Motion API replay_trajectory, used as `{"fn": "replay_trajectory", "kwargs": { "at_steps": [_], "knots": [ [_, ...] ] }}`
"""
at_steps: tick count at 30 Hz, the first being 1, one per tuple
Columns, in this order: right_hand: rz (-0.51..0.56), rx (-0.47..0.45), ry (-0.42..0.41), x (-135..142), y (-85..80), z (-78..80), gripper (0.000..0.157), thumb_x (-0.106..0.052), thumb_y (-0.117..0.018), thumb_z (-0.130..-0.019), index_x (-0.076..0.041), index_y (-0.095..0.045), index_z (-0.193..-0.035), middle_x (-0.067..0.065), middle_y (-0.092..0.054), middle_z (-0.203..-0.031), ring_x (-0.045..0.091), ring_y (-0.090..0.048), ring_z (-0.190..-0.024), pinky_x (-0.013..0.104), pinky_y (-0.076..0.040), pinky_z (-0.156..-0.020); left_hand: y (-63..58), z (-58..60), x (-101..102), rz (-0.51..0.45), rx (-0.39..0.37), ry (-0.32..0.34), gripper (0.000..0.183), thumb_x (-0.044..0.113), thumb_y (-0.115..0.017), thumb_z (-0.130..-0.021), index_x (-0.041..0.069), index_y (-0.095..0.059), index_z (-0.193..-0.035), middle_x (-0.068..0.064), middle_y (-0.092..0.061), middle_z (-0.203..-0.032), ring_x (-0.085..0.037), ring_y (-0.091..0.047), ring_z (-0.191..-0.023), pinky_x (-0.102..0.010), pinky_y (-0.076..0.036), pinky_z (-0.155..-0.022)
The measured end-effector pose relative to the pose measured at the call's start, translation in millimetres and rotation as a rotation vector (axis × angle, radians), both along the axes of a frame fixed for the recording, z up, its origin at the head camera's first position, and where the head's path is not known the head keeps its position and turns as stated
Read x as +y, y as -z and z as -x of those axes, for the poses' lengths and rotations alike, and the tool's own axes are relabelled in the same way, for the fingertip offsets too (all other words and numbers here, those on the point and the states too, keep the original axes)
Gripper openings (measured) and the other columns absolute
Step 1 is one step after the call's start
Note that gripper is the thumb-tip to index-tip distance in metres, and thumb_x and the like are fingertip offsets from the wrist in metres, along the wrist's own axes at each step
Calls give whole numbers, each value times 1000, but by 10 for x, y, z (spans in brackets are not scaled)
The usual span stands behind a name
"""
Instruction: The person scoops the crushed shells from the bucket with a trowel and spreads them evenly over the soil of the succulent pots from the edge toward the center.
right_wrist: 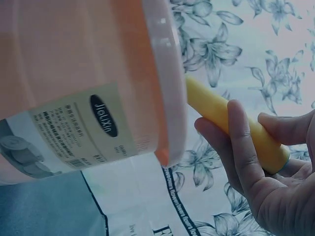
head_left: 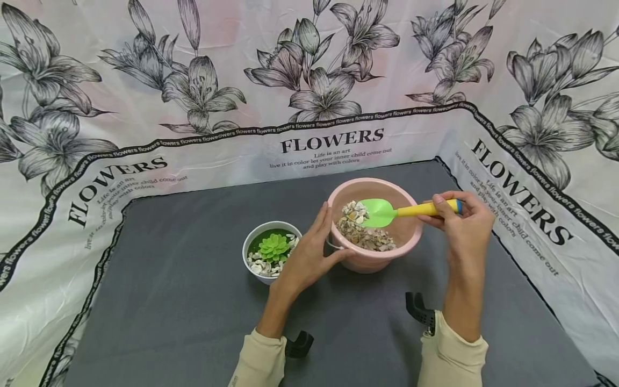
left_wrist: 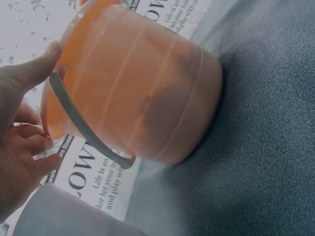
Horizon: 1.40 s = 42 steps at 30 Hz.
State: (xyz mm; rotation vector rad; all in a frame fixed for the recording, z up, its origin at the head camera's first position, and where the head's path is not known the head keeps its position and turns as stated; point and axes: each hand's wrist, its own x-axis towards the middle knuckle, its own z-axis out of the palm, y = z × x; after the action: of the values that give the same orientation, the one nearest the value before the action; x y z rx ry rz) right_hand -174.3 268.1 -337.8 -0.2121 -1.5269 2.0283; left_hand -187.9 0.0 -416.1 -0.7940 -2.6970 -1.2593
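In the head view a pink bucket (head_left: 369, 262) stands on the grey table, with small pale stones (head_left: 369, 239) inside. My left hand (head_left: 309, 257) rests against its left rim, fingers fairly straight and thumb spread toward the front. Between thumb and fingers, my right hand (head_left: 466, 220) holds a toy shovel by its yellow handle (head_left: 418, 209). Its green blade (head_left: 379, 212) is over the bucket's opening, with a small heap of stones (head_left: 355, 211) at its tip. The right wrist view shows the handle (right_wrist: 256, 142) in the fingers, while the bucket wall hides the blade.
Left of the bucket stands a white pot (head_left: 247, 242) with a green succulent (head_left: 274, 247) and white stones, partly covered by the left hand. The bucket's pale handle (left_wrist: 86, 128) hangs down its side. Flower-printed cloth (head_left: 333, 156) borders the table's back and sides.
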Motion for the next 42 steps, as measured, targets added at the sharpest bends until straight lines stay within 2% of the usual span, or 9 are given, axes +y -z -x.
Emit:
{"fn": "replay_trajectory", "kwargs": {
  "at_steps": [6, 16, 23, 28, 35, 42],
  "knots": [
    [15, 36, 15, -36, -76, -59, 5, 14, -72, -89, 9, -72, -87, 14, -68, -89, 20, -77, -67, 32, -63, -56, -31, -32, -61, -15, 8, -13, 102, 47, -77, -93, 11, -18, -168, -8, -14, -177, -27, -28, -161, -47, -37, -126],
    [22, 84, 3, -145, -129, -82, 4, 12, -73, -89, 9, -72, -86, 15, -72, -81, 22, -77, -68, 32, -63, -56, -67, -75, -207, -46, -6, -50, 99, 44, -77, -94, 12, -20, -167, -6, -15, -178, -23, -23, -163, -46, -34, -129],
    [19, 83, -3, -235, -153, -97, 7, 8, -76, -89, 12, -70, -89, 15, -73, -82, 21, -78, -69, 31, -62, -54, -83, -110, -315, -55, 32, -82, 97, 43, -77, -94, 10, -23, -167, -8, -18, -177, -27, -26, -162, -49, -37, -126],
    [10, 107, -4, -290, -169, -99, 2, 11, -73, -90, 10, -72, -89, 13, -73, -78, 20, -78, -68, 31, -61, -53, -92, -136, -409, -55, 47, -118, 96, 42, -79, -93, 9, -25, -166, -8, -20, -177, -28, -30, -161, -50, -38, -126],
    [63, 160, -63, -389, -178, -75, 4, 16, -71, -89, 13, -70, -86, 15, -69, -76, 21, -77, -63, 33, -61, -51, -88, -155, -531, -84, 41, -142, 95, 39, -80, -93, 6, -28, -165, -9, -21, -176, -30, -33, -160, -52, -41, -123],
    [50, 131, -84, -545, -156, -38, 5, 10, -76, -88, 10, -71, -86, 14, -65, -78, 19, -76, -62, 34, -62, -52, -96, -184, -676, -69, 35, -197, 96, 40, -80, -92, 8, -28, -165, -7, -22, -176, -31, -34, -159, -53, -41, -123]
  ]
}}
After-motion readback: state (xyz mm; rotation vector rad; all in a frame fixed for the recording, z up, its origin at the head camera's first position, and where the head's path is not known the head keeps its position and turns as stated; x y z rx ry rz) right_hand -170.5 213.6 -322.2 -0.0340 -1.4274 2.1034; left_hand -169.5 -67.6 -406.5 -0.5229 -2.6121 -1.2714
